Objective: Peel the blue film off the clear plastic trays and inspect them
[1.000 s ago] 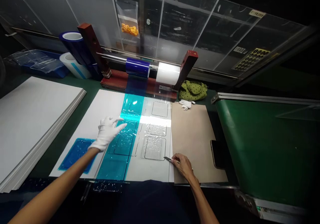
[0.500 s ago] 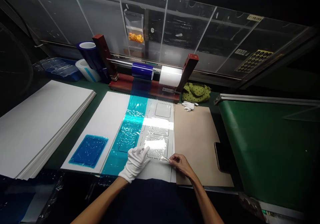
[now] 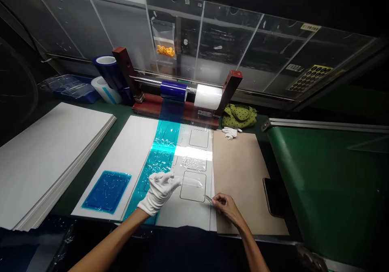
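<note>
My left hand (image 3: 159, 191), in a white glove, is closed at the fingertips on a piece of clear film (image 3: 191, 182). The film stretches rightward from the fingers, above a white sheet printed with black rounded outlines (image 3: 184, 213). My bare right hand (image 3: 226, 207) grips thin metal tweezers (image 3: 208, 198), their tips near the lower right corner of the lowest outline. Wrinkled clear film (image 3: 196, 163) lies over the outlines farther up. A teal film strip (image 3: 166, 132) runs under and beside my left hand from the blue film roll (image 3: 174, 90).
A white roll (image 3: 208, 96) shares the red stand's rod (image 3: 147, 77). To the left are a blue film rectangle (image 3: 107, 192) and a stack of white sheets (image 3: 54, 154). Brown board (image 3: 240, 171), a phone (image 3: 272, 197) and a green conveyor belt (image 3: 331, 183) lie right.
The clear film over the lowest outline has come up in my left hand, baring that outline. My left hand has moved slightly left; the tweezers have drawn back a little to the right.
</note>
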Available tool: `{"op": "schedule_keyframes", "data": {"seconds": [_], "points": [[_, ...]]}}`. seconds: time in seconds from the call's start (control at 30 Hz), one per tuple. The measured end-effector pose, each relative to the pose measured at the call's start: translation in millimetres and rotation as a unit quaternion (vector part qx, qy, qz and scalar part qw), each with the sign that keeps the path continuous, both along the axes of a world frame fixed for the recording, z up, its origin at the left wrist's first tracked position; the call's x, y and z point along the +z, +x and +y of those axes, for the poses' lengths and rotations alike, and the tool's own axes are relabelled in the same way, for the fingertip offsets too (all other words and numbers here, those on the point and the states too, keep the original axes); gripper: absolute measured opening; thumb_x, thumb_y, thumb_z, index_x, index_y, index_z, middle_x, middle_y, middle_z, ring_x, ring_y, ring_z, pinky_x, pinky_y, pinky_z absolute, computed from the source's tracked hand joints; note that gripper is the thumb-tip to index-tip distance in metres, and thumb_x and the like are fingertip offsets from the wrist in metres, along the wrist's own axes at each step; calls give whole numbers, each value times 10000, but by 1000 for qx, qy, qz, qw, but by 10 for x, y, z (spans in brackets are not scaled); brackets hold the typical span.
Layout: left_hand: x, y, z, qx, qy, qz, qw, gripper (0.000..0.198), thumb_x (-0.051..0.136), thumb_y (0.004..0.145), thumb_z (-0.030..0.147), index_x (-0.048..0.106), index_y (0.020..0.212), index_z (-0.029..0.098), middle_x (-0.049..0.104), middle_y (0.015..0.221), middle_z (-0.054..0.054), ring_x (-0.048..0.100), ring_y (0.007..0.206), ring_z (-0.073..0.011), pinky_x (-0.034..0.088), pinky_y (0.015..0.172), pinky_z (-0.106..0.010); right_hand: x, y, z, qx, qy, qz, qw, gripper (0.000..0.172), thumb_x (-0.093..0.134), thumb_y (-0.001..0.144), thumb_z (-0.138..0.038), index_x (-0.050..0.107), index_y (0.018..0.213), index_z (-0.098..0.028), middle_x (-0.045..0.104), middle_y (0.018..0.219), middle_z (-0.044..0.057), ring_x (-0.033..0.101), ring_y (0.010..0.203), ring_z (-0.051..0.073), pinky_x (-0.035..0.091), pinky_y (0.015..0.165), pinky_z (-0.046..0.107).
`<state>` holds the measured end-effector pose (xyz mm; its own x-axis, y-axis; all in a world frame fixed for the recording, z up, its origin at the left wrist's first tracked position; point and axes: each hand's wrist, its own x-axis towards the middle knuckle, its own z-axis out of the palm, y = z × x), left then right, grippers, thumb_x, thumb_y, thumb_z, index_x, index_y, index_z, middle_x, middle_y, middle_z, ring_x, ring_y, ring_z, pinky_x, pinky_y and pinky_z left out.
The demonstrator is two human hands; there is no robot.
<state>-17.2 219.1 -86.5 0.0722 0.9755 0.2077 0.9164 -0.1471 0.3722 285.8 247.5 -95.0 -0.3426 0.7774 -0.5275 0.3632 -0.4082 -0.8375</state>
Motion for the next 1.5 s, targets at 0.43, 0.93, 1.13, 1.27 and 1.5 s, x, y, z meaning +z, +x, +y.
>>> {"op": "schedule_keyframes", "data": {"seconds": [0.43,0.93,1.13,1.27,1.5], "points": [[1291,-1370,1922,15,-45,-84,995,404,569,738,595,739,783,231,550,968,-39,466,911,-194,352,847,-343,-96,-63,139,-31,-39,0,999,389,664,663,-542,589,766,-174,415,598,-43,355,527,90,317,458,197],[696,-1744,2841,30,-181,-139,973,544,605,574,701,661,795,208,633,797,3,511,887,-203,399,820,-309,-337,-73,326,-86,-63,-32,994,414,696,606,-564,638,720,-171,465,613,-16,399,538,101,357,435,185],[597,-1754,2912,37,-202,-134,970,504,624,549,683,685,739,221,627,820,9,555,852,-200,436,771,-286,-258,-185,400,-96,-52,-34,993,417,680,607,-582,635,690,-175,410,562,-30,379,519,103,342,412,180],[526,-1745,2946,52,-205,-125,969,501,628,544,683,707,739,229,604,830,-1,553,871,-214,448,775,-286,-220,-197,469,-91,-46,-43,994,410,676,604,-579,639,686,-179,444,573,-20,401,522,110,348,410,184],[649,-1677,2890,88,-177,-100,975,627,623,589,680,635,1110,330,491,1023,-25,462,1024,-253,387,945,-390,-138,-119,668,-55,-26,-84,995,381,629,665,-550,656,746,-179,574,664,27,525,620,169,413,473,220]]}}
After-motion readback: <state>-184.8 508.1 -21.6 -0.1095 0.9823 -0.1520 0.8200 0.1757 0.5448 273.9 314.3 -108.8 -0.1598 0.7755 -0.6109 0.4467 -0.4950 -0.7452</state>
